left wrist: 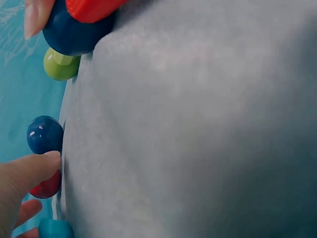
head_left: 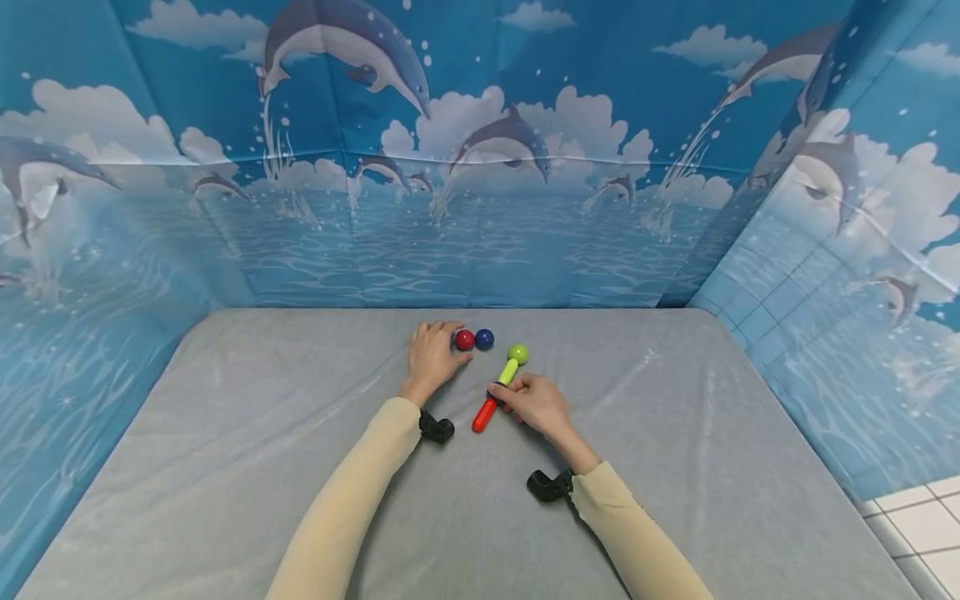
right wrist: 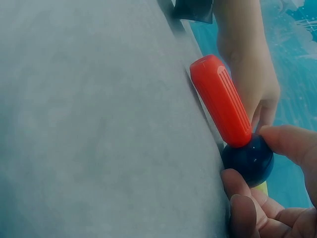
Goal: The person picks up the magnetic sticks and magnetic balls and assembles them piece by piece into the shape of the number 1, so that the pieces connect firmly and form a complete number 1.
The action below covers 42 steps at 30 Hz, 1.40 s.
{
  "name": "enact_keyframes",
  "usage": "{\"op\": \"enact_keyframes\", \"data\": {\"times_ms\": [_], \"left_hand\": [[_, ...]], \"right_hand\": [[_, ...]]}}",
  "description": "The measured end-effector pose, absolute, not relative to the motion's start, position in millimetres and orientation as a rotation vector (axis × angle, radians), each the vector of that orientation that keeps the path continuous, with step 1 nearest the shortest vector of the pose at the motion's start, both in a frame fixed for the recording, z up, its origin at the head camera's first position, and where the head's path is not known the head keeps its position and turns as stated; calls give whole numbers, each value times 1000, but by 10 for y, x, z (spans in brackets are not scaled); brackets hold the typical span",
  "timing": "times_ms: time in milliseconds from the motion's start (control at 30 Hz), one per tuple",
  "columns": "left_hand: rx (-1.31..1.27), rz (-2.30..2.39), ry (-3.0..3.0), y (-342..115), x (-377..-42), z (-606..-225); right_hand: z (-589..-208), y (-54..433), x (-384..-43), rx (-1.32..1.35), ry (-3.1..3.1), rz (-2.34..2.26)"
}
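My right hand (head_left: 536, 404) pinches a dark blue ball (right wrist: 250, 159) between thumb and fingers. That ball joins a ribbed red plastic rod (head_left: 483, 415) to a yellow-green rod (head_left: 508, 372), whose far end meets a lime green ball (head_left: 517, 354). Farther back, my left hand (head_left: 433, 354) is spread around a red ball (head_left: 465, 339), its thumb and index finger on either side with small gaps in the head view. A second blue ball (head_left: 484, 338) sits right beside the red one. By the left fingers a teal piece (left wrist: 55, 229) shows in the left wrist view, mostly cut off there.
A grey cloth covers the table (head_left: 247, 400). Blue curtains printed with dolphins (head_left: 465, 242) hang behind it and along both sides. Black camera mounts (head_left: 437, 427) sit on both wrists. White floor tiles (head_left: 922, 521) show at the lower right.
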<state>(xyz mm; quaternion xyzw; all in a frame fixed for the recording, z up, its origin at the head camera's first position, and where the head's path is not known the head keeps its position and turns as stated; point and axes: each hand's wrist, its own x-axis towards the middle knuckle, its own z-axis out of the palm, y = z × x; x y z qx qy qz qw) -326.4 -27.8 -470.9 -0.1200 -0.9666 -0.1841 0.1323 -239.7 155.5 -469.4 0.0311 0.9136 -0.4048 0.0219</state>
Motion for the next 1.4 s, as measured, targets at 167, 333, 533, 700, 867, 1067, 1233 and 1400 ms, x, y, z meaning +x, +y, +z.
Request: {"op": "enact_keyframes", "data": {"times_ms": [167,333,533,700,867,1067,1233,1400], "left_hand": [[-342,-536,-2811,-250,-3286,-4717],[-328,-537,-2809,-220,-3322,-4715],[-307,-535,-2806,-219,-3345,-4712],[-300,-548,-2797,-241,-3354,-4716],[-291,-557,-2810,-264,-3341,-4708],[-296,-542,-2828,-297,-3316,-4685],[-306,-547,-2848,-321,-3299,-4682],[-350,-551,-2839,-340,-3273,-4675]], "right_hand": [[-4715,1560,-2400,99,2825,-1251],[-4713,1558,-2405,91,2836,-1249],[-4717,1556,-2416,90,2817,-1286],[-4715,1559,-2419,88,2808,-1302],[-4710,1560,-2416,87,2805,-1304],[-4693,1556,-2412,81,2811,-1299],[-4690,1546,-2414,89,2813,-1288],[-4686,1542,-2414,104,2818,-1268]]}}
